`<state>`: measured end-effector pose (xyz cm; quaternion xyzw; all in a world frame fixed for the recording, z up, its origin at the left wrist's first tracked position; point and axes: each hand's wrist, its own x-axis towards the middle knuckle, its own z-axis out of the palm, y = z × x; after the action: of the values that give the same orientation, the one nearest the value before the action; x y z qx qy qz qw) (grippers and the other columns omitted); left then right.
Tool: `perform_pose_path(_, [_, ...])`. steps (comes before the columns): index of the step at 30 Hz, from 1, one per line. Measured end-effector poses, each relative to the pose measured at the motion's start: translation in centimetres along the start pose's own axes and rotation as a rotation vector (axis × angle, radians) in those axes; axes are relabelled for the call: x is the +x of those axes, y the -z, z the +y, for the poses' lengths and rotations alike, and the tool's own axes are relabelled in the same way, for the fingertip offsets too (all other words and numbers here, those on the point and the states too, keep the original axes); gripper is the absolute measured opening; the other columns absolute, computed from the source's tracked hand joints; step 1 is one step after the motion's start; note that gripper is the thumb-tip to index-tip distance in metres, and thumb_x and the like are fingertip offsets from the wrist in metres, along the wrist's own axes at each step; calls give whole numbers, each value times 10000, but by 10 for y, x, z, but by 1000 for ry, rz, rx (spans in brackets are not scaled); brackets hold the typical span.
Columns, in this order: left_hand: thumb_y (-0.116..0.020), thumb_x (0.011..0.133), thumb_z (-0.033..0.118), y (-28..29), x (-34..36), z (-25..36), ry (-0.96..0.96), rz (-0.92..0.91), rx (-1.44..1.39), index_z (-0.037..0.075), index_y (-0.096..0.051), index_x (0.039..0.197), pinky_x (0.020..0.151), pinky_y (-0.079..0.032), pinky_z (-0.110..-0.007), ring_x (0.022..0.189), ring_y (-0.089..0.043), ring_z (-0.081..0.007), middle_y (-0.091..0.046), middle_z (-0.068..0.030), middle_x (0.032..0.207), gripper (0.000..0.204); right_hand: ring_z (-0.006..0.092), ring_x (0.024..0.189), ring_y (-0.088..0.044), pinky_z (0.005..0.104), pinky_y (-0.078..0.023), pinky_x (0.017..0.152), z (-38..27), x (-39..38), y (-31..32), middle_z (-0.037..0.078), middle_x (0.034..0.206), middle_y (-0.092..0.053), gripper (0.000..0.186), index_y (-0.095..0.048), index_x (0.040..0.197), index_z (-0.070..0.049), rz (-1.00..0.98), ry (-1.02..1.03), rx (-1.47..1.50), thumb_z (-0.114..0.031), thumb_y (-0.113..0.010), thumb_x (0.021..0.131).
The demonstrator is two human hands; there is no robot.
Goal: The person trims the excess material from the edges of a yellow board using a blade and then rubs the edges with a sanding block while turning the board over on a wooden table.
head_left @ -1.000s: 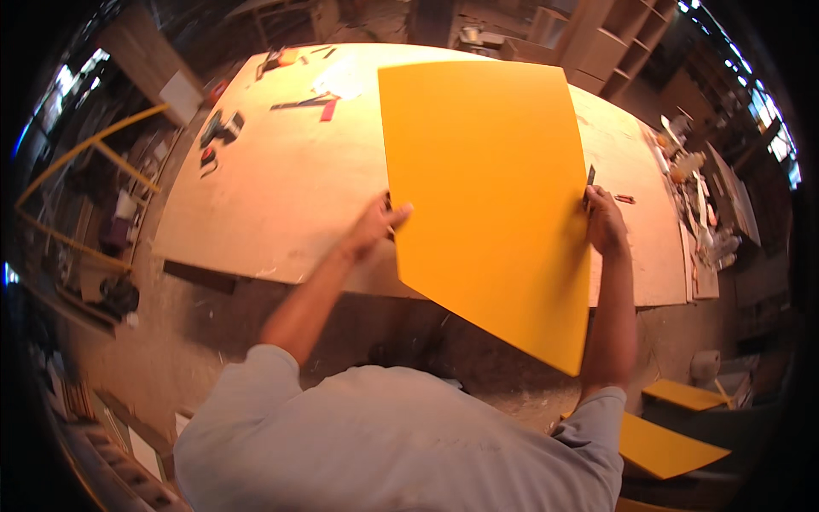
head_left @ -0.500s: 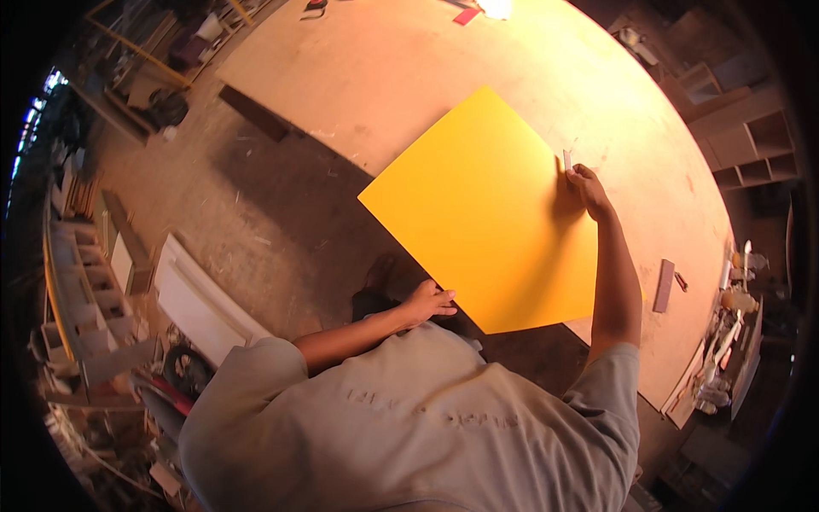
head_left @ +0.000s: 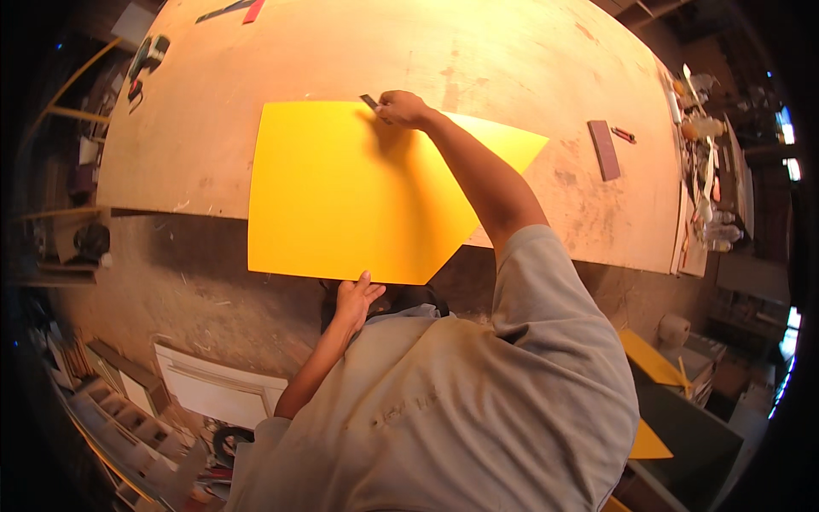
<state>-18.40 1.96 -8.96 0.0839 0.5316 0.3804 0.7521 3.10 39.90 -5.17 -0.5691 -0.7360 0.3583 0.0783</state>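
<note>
A flat yellow panel (head_left: 333, 192) lies on the wooden worktable (head_left: 324, 60), its near side jutting past the table's front edge. At the panel's far edge, my right hand (head_left: 401, 109) is closed on a small flat dark strip (head_left: 369, 101). One end of the strip pokes out to the left of the fingers; what kind of tool it is cannot be made out. My left hand (head_left: 354, 303) is at the near edge, thumb up against it and fingers spread, not wrapped round anything visible. The right forearm crosses over the panel's right part and casts a shadow on it.
Right of the panel lie a brownish-purple block (head_left: 603, 150) and a small red tool (head_left: 624, 135). Power tools (head_left: 149, 53) sit at the table's far left. Bottles and clutter (head_left: 712, 171) line the right end. A white framed panel (head_left: 220, 384) lies on the floor behind left.
The view has turned, so panel and table sit differently in it. My right hand has slid leftward along the panel's far edge with the strip. The left hand stays at the near edge.
</note>
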Motion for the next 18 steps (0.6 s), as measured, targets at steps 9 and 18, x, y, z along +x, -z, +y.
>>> perform_pose_path(9, [-583,1041,228,13,15,17,228,-107,-77,86,-569,1273,940,-534,-384,1055,-645,-227,-663,-88,1180,272,149,801,-622,299,-516,746,63,-183,38,68,894,-624,265,-587,1021,9,551,-67,890,-253,-621,998])
perform_pose_path(18, [-650,1001,329,1,17,10,284,-10,-39,128,-593,1253,934,-493,-362,1056,-601,-206,-645,-47,1119,327,117,751,-597,285,-533,736,216,-351,43,6,854,-587,86,-581,996,-66,882,-568,1026,-141,-623,984])
